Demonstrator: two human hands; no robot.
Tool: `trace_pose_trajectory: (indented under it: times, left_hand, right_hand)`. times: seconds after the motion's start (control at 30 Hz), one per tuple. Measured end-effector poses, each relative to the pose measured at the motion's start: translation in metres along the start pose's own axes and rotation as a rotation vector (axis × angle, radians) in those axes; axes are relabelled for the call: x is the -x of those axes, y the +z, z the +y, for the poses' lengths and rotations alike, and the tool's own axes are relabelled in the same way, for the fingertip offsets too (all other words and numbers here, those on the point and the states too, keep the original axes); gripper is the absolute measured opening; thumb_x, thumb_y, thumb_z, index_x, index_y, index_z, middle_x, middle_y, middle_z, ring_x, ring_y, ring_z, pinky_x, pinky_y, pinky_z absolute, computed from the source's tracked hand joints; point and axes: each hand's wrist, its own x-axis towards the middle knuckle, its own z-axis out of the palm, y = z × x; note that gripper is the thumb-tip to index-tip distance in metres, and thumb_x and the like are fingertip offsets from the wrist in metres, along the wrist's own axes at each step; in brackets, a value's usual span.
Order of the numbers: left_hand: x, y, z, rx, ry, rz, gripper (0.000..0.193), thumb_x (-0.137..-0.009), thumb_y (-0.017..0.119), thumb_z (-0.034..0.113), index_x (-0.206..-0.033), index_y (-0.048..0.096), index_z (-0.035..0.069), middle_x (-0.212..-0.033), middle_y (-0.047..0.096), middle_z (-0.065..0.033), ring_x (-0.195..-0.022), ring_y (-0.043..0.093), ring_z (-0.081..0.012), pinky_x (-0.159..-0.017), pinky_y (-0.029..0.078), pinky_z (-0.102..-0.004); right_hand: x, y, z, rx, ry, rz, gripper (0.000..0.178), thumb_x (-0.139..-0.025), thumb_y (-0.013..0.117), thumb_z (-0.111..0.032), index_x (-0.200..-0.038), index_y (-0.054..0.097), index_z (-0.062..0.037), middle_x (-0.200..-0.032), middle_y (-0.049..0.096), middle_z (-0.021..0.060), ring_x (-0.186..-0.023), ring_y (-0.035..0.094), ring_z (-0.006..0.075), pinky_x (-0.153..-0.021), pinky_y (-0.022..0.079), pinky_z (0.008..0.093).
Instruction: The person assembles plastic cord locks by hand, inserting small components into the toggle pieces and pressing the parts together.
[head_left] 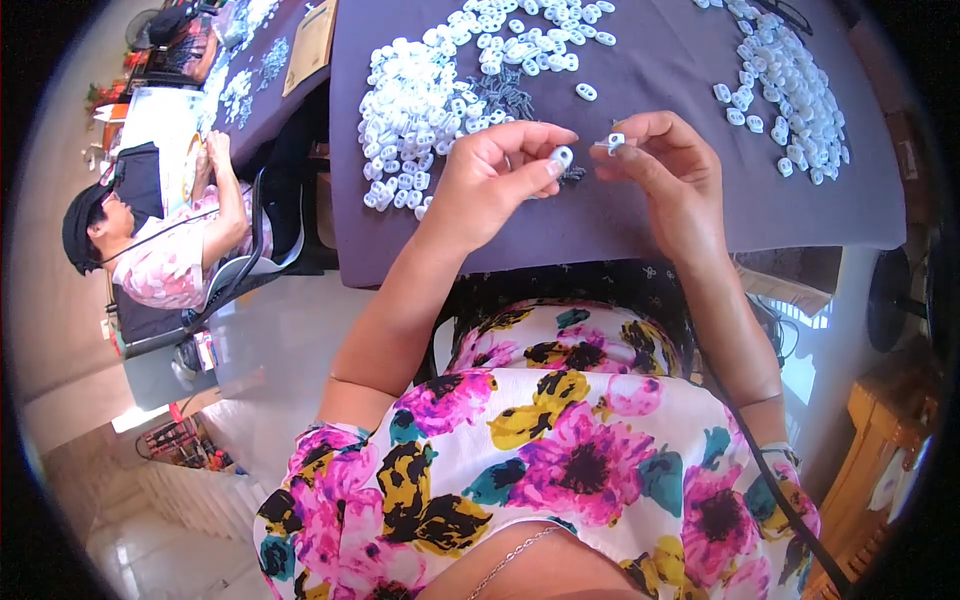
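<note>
Purple-grey cloth (660, 60) is covering the tabletop. One white heap (405, 110) is lying toward the left edge, a smaller heap (795, 100) toward the right, presumably for easy reach. Near the front edge, left hand (490, 178) and right hand (675, 165) are each pinching one item, likely for fine control: left piece (562, 156) and right piece (616, 143) are facing across a gap.

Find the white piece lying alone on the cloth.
The single piece between the left heap and right heap, beyond the right hand; others on the cloth lie clustered.

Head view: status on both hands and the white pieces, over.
Left hand pinches a white piece. Right hand pinches another white piece. Nearby clutter: dark grey pieces beyond left hand.
</note>
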Motion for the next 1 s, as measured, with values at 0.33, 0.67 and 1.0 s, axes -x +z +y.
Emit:
trace_pose_trajectory:
  times: [0.33,0.67,1.0]
  left_hand:
    - [0.001,0.006,0.003,0.054,-0.047,0.014,0.032,-0.083,0.063,0.002,-0.114,0.058,-0.001,-0.091,0.064,-0.0075,-0.078,0.065,-0.0148,-0.07,0.053,-0.0255]
    - [-0.001,0.011,-0.005,0.07,0.007,0.071,0.024,-0.082,0.064,-0.003,-0.106,0.064,-0.004,-0.092,0.067,-0.0088,-0.081,0.065,-0.013,-0.075,0.054,-0.0243]
    - [0.008,0.017,-0.007,-0.436,0.333,0.132,0.023,-0.083,0.064,-0.001,-0.106,0.066,-0.001,-0.097,0.061,-0.0079,-0.084,0.062,-0.0129,-0.072,0.053,-0.0248]
  right_hand:
    - [0.004,0.004,0.004,0.071,-0.047,-0.087,0.01,-0.086,0.058,0.005,-0.096,0.058,0.0019,-0.092,0.062,0.0046,-0.083,0.06,0.0103,-0.077,0.049,0.0239]
    - [0.004,0.004,0.008,0.063,-0.02,-0.078,0.011,-0.086,0.058,0.005,-0.096,0.058,0.002,-0.091,0.062,0.0051,-0.083,0.06,0.011,-0.077,0.05,0.0242]
    - [0.002,0.0,0.014,0.007,0.039,-0.036,0.009,-0.089,0.056,0.0,-0.098,0.059,0.0018,-0.086,0.065,0.0082,-0.078,0.063,0.0134,-0.073,0.052,0.026]
